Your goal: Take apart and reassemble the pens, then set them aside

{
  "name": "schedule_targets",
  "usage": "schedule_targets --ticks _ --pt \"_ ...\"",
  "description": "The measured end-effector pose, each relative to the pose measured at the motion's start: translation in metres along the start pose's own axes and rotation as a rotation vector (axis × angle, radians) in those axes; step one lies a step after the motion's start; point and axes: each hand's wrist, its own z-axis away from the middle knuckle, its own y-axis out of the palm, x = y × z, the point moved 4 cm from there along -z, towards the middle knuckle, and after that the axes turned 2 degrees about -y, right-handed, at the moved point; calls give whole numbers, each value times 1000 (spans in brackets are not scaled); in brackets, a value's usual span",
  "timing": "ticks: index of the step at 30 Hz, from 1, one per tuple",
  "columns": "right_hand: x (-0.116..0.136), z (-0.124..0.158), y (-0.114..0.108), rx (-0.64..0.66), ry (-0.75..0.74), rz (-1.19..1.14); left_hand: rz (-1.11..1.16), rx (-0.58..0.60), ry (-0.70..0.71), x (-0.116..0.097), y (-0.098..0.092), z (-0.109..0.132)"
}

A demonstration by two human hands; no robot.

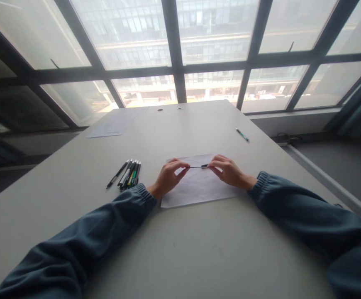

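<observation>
Over a white sheet of paper [202,187], a thin dark rod [196,167], like a pen refill, runs level between my two hands. My left hand [169,174] pinches its left end between thumb and fingertips. At the other end my right hand [228,170] is closed in a pinch, with a small black pen part [204,165] showing at its fingertips. Whether rod and black part are joined is too small to tell. Left of the paper lies a bunch of pens [130,174], mostly black, some with green or yellow.
A single green pen [242,135] lies toward the right edge of the white table [180,241]. More paper sheets [113,122] rest at the far left. Two small dark spots sit near the far edge, before large framed windows [177,50].
</observation>
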Motion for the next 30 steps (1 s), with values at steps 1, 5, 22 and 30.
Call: schedule_targets --ticks 1,5,22,30 --pt "0 0 0 -1 2 0 9 10 6 0 0 0" --pt "4 -1 -1 2 3 -13 22 40 -2 3 1 2" --pt "19 -7 -2 94 -78 -28 23 130 121 0 6 3" --pt "20 -7 -5 64 -76 -75 8 79 122 -2 1 1"
